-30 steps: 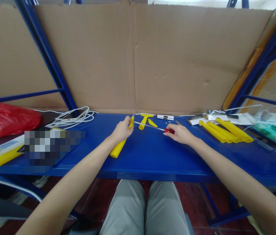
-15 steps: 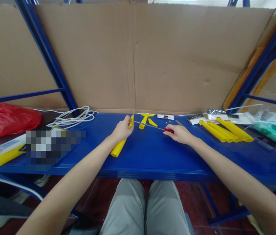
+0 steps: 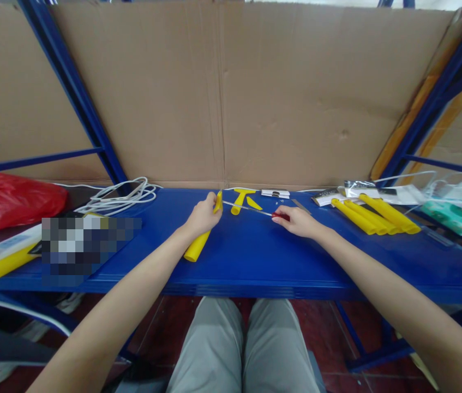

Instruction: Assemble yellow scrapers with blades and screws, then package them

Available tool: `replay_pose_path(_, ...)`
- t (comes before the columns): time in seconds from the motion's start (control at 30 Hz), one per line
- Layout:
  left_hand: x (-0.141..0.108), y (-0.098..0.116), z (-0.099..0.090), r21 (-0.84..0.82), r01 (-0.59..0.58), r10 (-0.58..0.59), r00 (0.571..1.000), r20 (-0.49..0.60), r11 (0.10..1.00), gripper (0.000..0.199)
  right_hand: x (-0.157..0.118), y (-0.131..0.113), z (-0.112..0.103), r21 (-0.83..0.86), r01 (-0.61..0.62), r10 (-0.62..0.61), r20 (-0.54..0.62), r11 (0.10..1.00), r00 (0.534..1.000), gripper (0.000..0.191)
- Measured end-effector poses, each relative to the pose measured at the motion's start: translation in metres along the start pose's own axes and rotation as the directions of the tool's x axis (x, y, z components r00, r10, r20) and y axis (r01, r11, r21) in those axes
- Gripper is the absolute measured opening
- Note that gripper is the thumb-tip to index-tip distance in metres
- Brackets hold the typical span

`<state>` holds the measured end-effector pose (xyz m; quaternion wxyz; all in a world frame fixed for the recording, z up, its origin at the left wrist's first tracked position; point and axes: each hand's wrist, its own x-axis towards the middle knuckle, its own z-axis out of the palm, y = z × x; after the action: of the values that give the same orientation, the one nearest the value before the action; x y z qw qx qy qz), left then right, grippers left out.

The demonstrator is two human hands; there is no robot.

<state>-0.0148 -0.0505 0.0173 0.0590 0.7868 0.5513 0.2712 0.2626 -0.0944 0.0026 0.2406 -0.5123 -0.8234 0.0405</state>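
Note:
My left hand [image 3: 205, 215] is closed around a yellow tubular scraper handle [image 3: 196, 248], whose open lower end points toward me. In my right hand [image 3: 299, 221] is a screwdriver [image 3: 251, 208] gripped by its red handle. Its long metal shaft runs left, and the tip meets or nearly meets the head of the yellow piece; my fingers partly hide the contact. Behind the shaft lie a yellow T-shaped scraper part [image 3: 238, 202] and a small yellow wedge-shaped piece [image 3: 254, 203]. A thin metal strip [image 3: 301, 206] rests just beyond my right hand, near tiny shiny bits.
Several yellow tubes [image 3: 386, 215] lie at the right beside packaged items [image 3: 361, 191] and a green-white packet [image 3: 447, 217]. A small white box [image 3: 275, 194] stands at the back. On the left are a coiled white cable [image 3: 122, 196] and a red bag [image 3: 13, 202]. Cardboard [image 3: 141, 93] walls the back.
The view has shifted slightly. Both hands keep their grips, and the screwdriver stays against or close to the yellow piece; its red handle looks slightly turned.

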Motion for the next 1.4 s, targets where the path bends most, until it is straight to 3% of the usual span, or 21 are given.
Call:
replay_pose_path(0.13, 0.001, -0.002, 0.001, 0.003, -0.005, 0.005, 1.0, 0.0, 1.0, 0.016, 0.001, 0.0, 0.002, 0.078, -0.009, 0.011, -0.026, 0.997, 1.0, 0.016)
replay_pose_path(0.27, 0.002, -0.004, 0.003, 0.015, -0.023, 0.023, 1.0, -0.009, 1.0, 0.017, 0.001, -0.001, 0.0, 0.016, -0.031, 0.032, -0.061, 0.999, 0.998, 0.017)
replay_pose_path(0.43, 0.003, -0.006, 0.005, 0.003, -0.022, 0.022, 1.0, -0.015, 1.0, 0.018, 0.0, -0.003, 0.0, -0.02, -0.021, 0.021, -0.024, 1.0, 1.0, 0.016)
replay_pose_path(0.7, 0.002, -0.005, 0.005, 0.021, -0.022, 0.022, 1.0, -0.02, 1.0, 0.018, 0.001, 0.006, 0.008, 0.19, 0.003, 0.001, -0.018, 0.982, 1.0, 0.021)
replay_pose_path(0.97, 0.001, -0.003, 0.004, 0.014, -0.017, 0.017, 1.0, -0.015, 1.0, 0.018, 0.0, 0.005, 0.008, 0.094, 0.006, -0.004, -0.015, 0.996, 1.0, 0.016)
replay_pose_path(1.2, 0.001, -0.002, 0.004, 0.018, -0.013, 0.013, 1.0, -0.006, 1.0, 0.017, 0.001, 0.005, 0.009, 0.185, 0.0, 0.004, -0.019, 0.983, 1.0, 0.02)
replay_pose_path(1.4, 0.001, -0.002, 0.004, 0.03, -0.02, 0.02, 1.0, 0.0, 0.999, 0.017, 0.0, 0.004, 0.006, 0.068, -0.015, 0.018, -0.041, 0.998, 0.999, 0.015)
